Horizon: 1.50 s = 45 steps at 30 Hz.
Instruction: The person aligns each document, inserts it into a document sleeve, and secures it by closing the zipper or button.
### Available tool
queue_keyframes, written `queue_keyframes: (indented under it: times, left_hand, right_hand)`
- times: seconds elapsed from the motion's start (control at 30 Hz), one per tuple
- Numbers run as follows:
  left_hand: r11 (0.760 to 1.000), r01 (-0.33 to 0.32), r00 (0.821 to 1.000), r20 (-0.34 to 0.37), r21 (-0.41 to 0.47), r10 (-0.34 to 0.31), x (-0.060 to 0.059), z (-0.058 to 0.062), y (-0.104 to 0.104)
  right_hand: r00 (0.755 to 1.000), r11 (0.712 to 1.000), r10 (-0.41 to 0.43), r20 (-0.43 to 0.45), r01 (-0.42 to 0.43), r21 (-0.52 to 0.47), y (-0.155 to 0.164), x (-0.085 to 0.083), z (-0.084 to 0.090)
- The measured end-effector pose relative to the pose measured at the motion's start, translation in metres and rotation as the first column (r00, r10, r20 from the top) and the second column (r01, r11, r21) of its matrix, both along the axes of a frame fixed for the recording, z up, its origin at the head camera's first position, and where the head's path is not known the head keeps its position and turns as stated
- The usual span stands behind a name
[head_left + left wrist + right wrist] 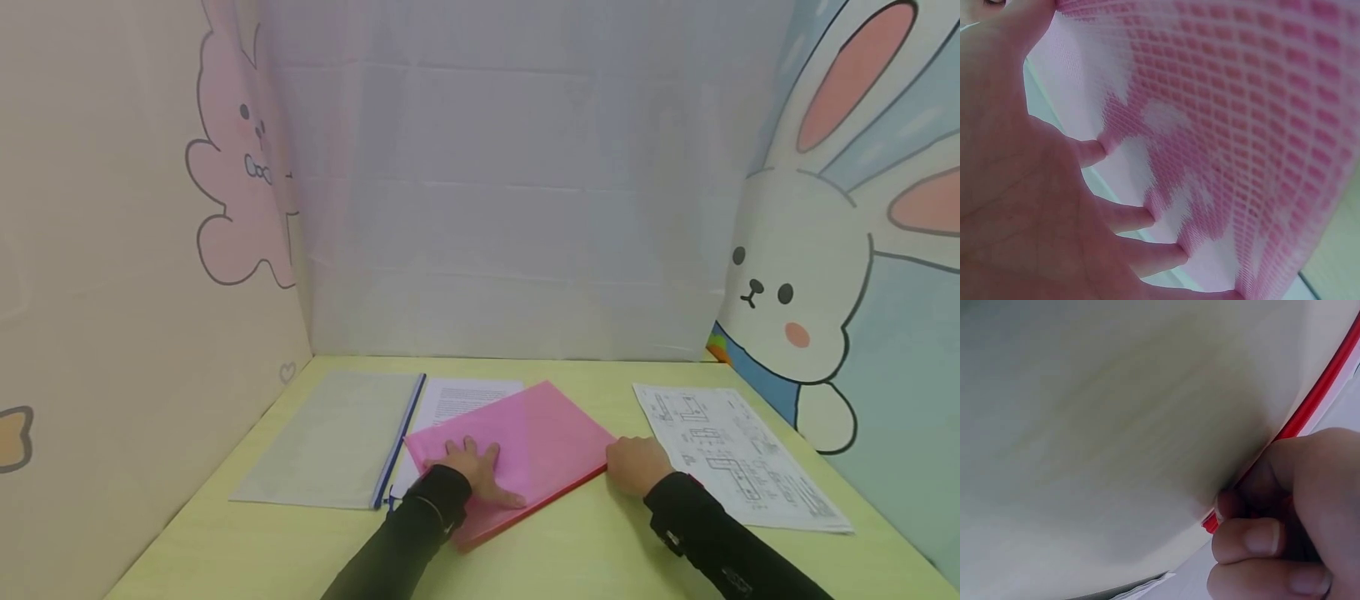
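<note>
A pink mesh document pouch [558,433] lies tilted on the table, with a red strip [536,510] along its near edge. My left hand [477,473] presses on the pouch's left part, fingers spread. In the left wrist view, its fingertips touch the pink mesh [1235,125]. At the pouch's right corner, my right hand [637,465] pinches the end of the red edge between thumb and curled fingers. The right wrist view shows those fingers [1247,540] close up at the red strip [1316,400]; the thumb and fingers partly hide the strip's end.
To the left lies a pale translucent pouch [330,442] with a blue strip along its right side. A printed sheet [465,392] is partly covered by the pink pouch. Sheets with line drawings [742,458] lie at the right. Walls enclose the pale yellow table [300,554].
</note>
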<state>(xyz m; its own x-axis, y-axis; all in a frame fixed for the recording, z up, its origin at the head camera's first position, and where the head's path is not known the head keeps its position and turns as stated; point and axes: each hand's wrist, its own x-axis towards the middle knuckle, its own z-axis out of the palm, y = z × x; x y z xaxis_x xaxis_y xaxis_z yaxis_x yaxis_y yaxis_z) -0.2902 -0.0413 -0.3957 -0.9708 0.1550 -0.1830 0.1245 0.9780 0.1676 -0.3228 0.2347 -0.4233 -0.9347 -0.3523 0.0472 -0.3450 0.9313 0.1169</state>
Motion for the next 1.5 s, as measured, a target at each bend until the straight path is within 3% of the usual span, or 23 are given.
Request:
queue_keyframes:
  times: [1.03,1.5]
  left_hand:
    - [1.0,0.003,1.0,-0.018,-0.028,-0.003,-0.003,-0.005,0.001]
    - [0.999,-0.007,1.0,-0.008,-0.044,0.006,-0.003,-0.005,0.002]
  right_hand:
    - [0.999,0.999,-0.035,-0.022,0.036,0.027,0.013,-0.003,0.001]
    - [0.998,0.998,-0.057,0.03,0.056,0.033,0.013,-0.002,0.01]
